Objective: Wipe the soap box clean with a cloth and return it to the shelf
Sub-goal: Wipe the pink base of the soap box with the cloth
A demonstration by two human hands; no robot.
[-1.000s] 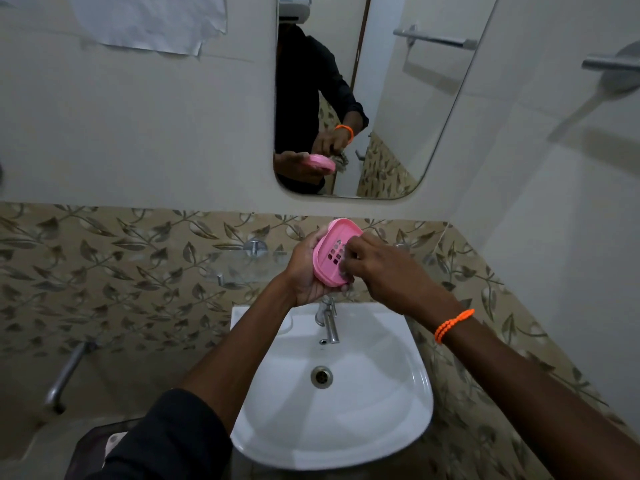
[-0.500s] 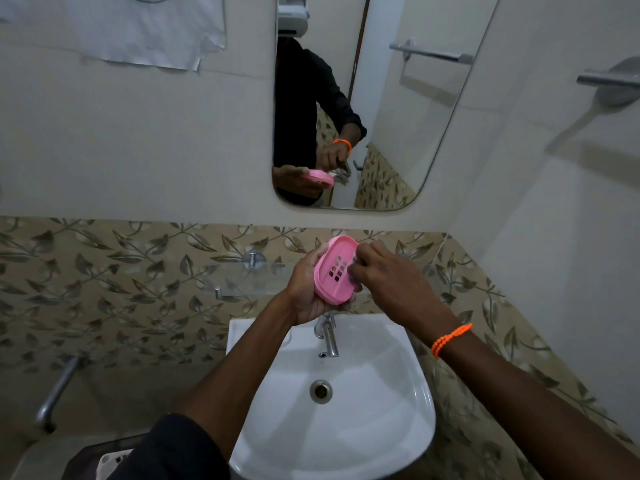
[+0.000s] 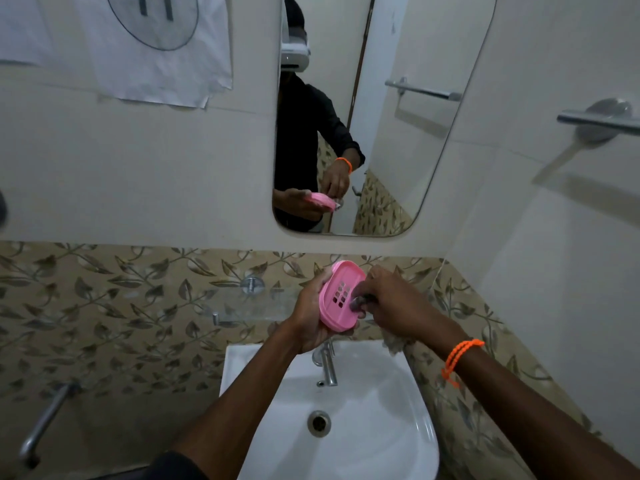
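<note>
A pink oval soap box [image 3: 337, 296] with a grid of drain holes is held tilted, its inside facing me, above the tap. My left hand [image 3: 310, 315] grips it from the left and behind. My right hand [image 3: 391, 304] presses a grey cloth [image 3: 358, 301] against the box's right inner side; more of the cloth [image 3: 393, 344] hangs below that hand. A glass shelf [image 3: 249, 304] on metal brackets is fixed to the leaf-patterned tiles, just left of the box.
A white basin [image 3: 398, 427] with a chrome tap [image 3: 327, 365] lies under my hands. A mirror [image 3: 398, 133] hangs above. A towel bar [image 3: 602, 121] sticks out on the right wall, a metal pipe [image 3: 43, 424] at lower left.
The view tilted downward, so hands and box sit lower in frame. My right hand with the cloth shifted down along the box's right inner side.
</note>
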